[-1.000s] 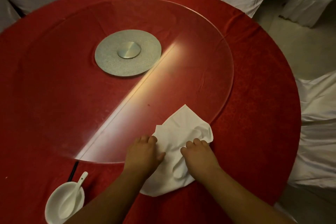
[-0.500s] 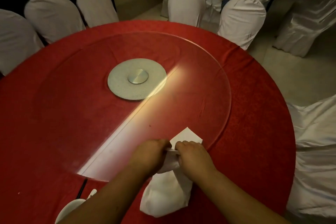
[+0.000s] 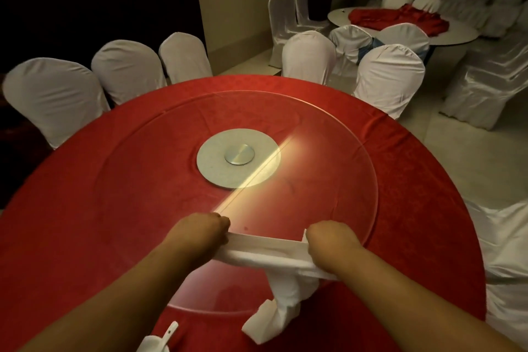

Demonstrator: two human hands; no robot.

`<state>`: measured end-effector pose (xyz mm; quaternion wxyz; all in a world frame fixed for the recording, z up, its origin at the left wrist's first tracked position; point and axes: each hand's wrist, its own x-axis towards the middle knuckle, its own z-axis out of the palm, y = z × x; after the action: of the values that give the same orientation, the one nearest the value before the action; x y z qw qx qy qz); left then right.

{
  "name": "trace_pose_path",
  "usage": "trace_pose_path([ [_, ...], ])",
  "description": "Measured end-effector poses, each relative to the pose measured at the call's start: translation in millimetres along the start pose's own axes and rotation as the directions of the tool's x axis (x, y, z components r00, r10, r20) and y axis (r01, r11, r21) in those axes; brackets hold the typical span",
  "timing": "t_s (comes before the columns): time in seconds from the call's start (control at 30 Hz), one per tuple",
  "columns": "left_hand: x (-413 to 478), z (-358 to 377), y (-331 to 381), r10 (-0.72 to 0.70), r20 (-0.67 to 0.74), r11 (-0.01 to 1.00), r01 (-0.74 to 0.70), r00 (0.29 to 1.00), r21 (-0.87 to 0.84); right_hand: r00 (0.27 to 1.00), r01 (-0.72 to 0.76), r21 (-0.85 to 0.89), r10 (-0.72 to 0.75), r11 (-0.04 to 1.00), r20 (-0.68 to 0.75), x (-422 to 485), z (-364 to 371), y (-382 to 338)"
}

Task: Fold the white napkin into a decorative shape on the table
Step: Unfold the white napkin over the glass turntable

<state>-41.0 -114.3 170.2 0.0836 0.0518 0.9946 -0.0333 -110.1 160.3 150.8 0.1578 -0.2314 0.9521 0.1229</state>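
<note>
White napkin (image 3: 267, 247) stretched between left hand (image 3: 201, 230) and right hand (image 3: 331, 240).

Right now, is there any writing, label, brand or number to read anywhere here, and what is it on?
None: no text can be read in this view.
The napkin stretched between the left hand and right hand is plain white.
The red tablecloth has only a faint woven pattern, no letters.
The metal hub under the glass turntable shows no marking.
The chair covers are plain.
</note>
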Motion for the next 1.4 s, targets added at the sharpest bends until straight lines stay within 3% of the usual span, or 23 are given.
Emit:
trace_pose_path([
  [0.13,10,3,-14,-0.113,0.035,0.992,0.115,0.993,-0.05,0.998,-0.021,-0.044,0.024,0.999,0.061,18,-12,5],
  [0.2,21,-10,-24,-0.187,-0.005,0.977,0.185,0.982,-0.102,0.999,-0.037,-0.037,0.036,0.999,-0.025,33,-32,14],
  [0.27,31,-35,-41,-0.252,-0.137,0.964,0.236,0.958,-0.121,0.974,-0.046,-0.054,0.032,0.997,-0.223,47,-64,26],
  [0.37,39,-89,-63,-0.27,-0.478,0.963,0.239,0.836,-0.125,0.807,-0.064,-0.05,0.022,0.997,-0.59,60,-125,44],
  [0.43,39,-128,-72,-0.217,-0.659,0.974,0.206,0.72,-0.096,0.667,-0.065,-0.014,0.033,0.998,-0.744,62,-164,57],
  [0.5,35,-158,-77,-0.135,-0.753,0.987,0.158,0.644,-0.042,0.558,-0.057,0.03,0.056,0.998,-0.828,60,-192,70],
  [0.6,27,-170,-75,-0.014,-0.77,0.994,0.095,0.637,0.06,0.503,-0.049,0.067,0.082,0.997,-0.861,53,-203,86],
  [0.87,21,-56,-38,0.157,-0.568,0.987,-0.135,0.808,0.082,0.646,-0.043,0.085,0.092,0.995,-0.758,56,-90,102],
  [1.0,16,33,-7,0.071,-0.395,0.996,-0.085,0.916,-0.019,0.769,-0.089,0.123,0.147,0.988,-0.622,63,8,102],
  [1.13,4,108,16,0.045,-0.201,0.996,-0.059,0.979,-0.065,0.87,-0.161,0.088,0.184,0.983,-0.457,66,98,105],
  [1.27,-10,164,32,0.005,-0.007,0.998,-0.005,1.0,-0.065,0.938,-0.215,0.011,0.209,0.977,-0.277,60,166,108],
  [1.4,-18,184,37,-0.063,0.111,0.997,0.066,0.992,-0.03,0.954,-0.249,-0.027,0.24,0.968,-0.177,52,196,114],
])
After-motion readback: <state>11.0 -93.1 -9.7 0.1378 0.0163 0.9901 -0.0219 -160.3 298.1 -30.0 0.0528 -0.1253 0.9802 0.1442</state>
